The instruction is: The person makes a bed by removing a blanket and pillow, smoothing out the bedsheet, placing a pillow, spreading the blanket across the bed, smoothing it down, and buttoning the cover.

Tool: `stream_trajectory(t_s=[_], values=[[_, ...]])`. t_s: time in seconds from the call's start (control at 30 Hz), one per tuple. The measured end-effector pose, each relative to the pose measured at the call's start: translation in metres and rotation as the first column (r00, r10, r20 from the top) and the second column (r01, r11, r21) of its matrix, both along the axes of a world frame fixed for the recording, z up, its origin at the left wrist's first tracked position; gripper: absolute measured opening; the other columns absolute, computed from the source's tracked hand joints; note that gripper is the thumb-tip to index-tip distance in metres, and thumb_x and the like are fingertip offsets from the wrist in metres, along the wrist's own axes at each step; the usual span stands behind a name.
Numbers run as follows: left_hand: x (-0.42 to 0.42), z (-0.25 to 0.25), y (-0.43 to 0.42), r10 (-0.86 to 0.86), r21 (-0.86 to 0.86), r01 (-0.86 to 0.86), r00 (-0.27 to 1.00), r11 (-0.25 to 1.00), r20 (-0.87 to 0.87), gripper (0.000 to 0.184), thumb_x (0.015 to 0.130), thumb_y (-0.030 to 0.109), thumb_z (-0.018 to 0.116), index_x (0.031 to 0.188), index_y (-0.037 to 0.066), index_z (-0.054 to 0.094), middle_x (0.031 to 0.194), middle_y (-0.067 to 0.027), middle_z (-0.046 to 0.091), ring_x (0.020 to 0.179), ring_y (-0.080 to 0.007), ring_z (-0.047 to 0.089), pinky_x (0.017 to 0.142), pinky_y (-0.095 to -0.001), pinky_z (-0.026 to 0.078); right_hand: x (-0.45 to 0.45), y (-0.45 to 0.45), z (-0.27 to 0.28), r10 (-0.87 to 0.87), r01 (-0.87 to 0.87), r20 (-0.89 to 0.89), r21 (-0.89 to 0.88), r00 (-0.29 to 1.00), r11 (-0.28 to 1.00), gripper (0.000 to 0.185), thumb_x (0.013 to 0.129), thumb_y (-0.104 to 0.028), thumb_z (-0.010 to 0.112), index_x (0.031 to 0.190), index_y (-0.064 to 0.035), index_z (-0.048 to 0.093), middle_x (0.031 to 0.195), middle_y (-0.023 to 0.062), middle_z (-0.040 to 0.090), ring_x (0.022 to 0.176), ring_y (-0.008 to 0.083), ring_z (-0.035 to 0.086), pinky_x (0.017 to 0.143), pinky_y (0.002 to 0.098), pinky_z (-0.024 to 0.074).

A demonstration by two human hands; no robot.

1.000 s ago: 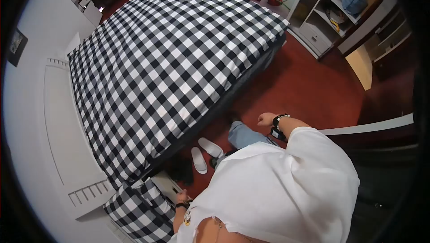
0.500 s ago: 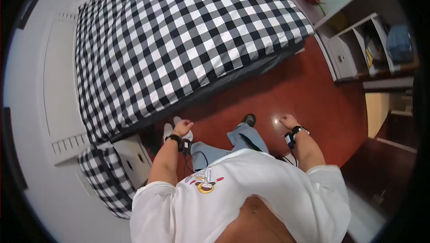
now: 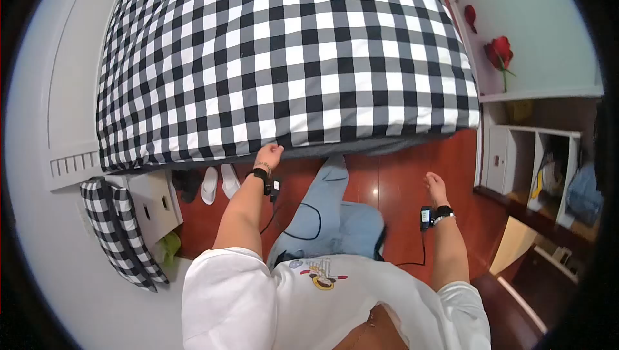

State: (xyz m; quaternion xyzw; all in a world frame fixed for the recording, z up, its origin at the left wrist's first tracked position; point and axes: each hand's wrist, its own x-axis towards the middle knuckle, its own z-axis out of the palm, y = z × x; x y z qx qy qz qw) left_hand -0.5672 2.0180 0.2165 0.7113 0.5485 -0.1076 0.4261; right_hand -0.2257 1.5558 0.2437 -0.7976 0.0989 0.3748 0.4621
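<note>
My left hand is at the near edge of a black, white and grey checked quilt on the bed. Its fingers are curled together, and I see nothing in them; whether they touch the cloth, I cannot tell. Out over the red floor to the right is my right hand, empty, with loosely bent fingers a little apart. Each wrist wears a black strap with a small device and a cable. The bed's dark grey side shows below the quilt's hem.
White slippers and dark shoes lie beside the bed at left. A white bedside cabinet and checked cushions stand nearby. Shelves with a folded blue item are at right, below a red rose.
My view has turned and moved closer to the bed. One leg is now bent, with the knee toward the floor. My left hand has come up to the quilt's edge.
</note>
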Motion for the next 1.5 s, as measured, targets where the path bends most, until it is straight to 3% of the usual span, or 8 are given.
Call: stream_trajectory(t_s=[0.13,0.3,0.7,1.0,1.07,1.23,1.37,1.5], values=[[0.045,0.013,0.031,0.053,0.173,-0.037,0.995,0.984,-0.089,0.051,0.076,0.035,0.062,0.117,0.005,0.056,0.108,-0.0176,0.062,0.1,-0.0299,0.06,0.087,-0.0369,0.047,0.079,0.026,-0.024,-0.159,0.162,0.075,-0.045,0.984,0.986,0.046,0.088,-0.041,0.058,0.111,-0.0008,0.052,0.1,0.0076,0.056,0.081,0.0153,0.056,0.066,0.0276,0.0444],[0.09,0.009,0.002,-0.566,0.379,0.624,0.781,0.684,-0.264,0.075,0.067,0.032,0.072,0.132,0.016,0.04,0.136,-0.0129,0.04,0.124,-0.029,0.041,0.098,-0.043,0.038,0.228,0.016,-0.098,-0.4,0.487,0.42,-0.118,0.814,0.866,0.105,0.071,-0.059,0.068,0.138,0.0059,0.021,0.127,0.0178,0.047,0.108,0.0288,0.051,0.09,0.0404,0.044],[0.129,-0.016,-0.025,-0.607,0.297,0.673,0.739,0.677,-0.291,0.038,0.066,0.015,0.069,0.101,0.011,0.058,0.094,-0.0085,0.061,0.096,-0.0263,0.056,0.083,-0.04,0.043,0.296,-0.013,-0.06,-0.348,0.309,0.346,0.163,0.871,0.937,0.039,0.089,-0.027,0.058,0.111,0.0049,0.057,0.107,0.0103,0.062,0.093,0.0213,0.06,0.076,0.036,0.0501],[0.133,-0.049,-0.023,-0.618,0.223,0.659,0.752,0.718,-0.232,0.017,0.075,0.018,0.062,0.087,0.007,0.062,0.091,-0.0113,0.064,0.092,-0.0286,0.059,0.079,-0.0408,0.047,0.354,0.02,-0.052,-0.656,0.676,-0.186,0.075,0.731,0.733,0.056,0.076,-0.058,0.061,0.112,-0.0165,0.056,0.091,0.002,0.061,0.076,0.016,0.059,0.063,0.0285,0.0474],[0.128,-0.048,-0.021,-0.637,0.209,0.671,0.742,0.712,-0.21,0.017,0.075,0.018,0.062,0.088,0.006,0.062,0.091,-0.0118,0.064,0.092,-0.0294,0.059,0.079,-0.0411,0.047,0.36,0.03,-0.048,-0.194,0.194,-0.001,-0.062,0.981,0.979,0.047,0.083,-0.048,0.059,0.109,-0.0094,0.057,0.091,0.0058,0.062,0.074,0.0188,0.06,0.065,0.0296,0.0487],[0.128,-0.01,-0.008,-0.782,0.092,0.792,0.611,0.604,-0.122,0.021,0.074,0.022,0.065,0.089,0.007,0.061,0.089,-0.0136,0.063,0.09,-0.0324,0.059,0.079,-0.0431,0.047,0.408,-0.117,-0.111,-0.032,-0.007,0.246,0.158,0.969,0.987,0.014,0.089,-0.013,0.055,0.092,-0.0004,0.06,0.084,0.0048,0.063,0.072,0.0167,0.06,0.068,0.0314,0.049],[0.138,-0.038,-0.005,-0.798,0.082,0.817,0.576,0.571,-0.176,0.025,0.073,0.022,0.065,0.091,0.006,0.06,0.087,-0.0146,0.063,0.087,-0.0334,0.06,0.077,-0.0436,0.047,0.368,-0.009,-0.069,0.745,-0.22,0.214,-0.872,0.631,0.437,0.029,0.072,-0.009,0.062,0.098,0.0007,0.058,0.092,0.0178,0.062,0.086,0.0328,0.06,0.079,0.0389,0.0458],[0.14,-0.046,-0.004,-0.82,0.028,0.829,0.557,0.559,-0.13,0.038,0.07,0.032,0.069,0.095,0.004,0.059,0.095,-0.0148,0.062,0.094,-0.0316,0.059,0.081,-0.0431,0.046,0.336,0.164,-0.036,0.727,-0.109,0.593,-0.744,0.345,0.659,0.042,0.075,-0.011,0.061,0.115,0.0012,0.054,0.115,0.0216,0.056,0.106,0.0366,0.053,0.093,0.042,0.0402]])
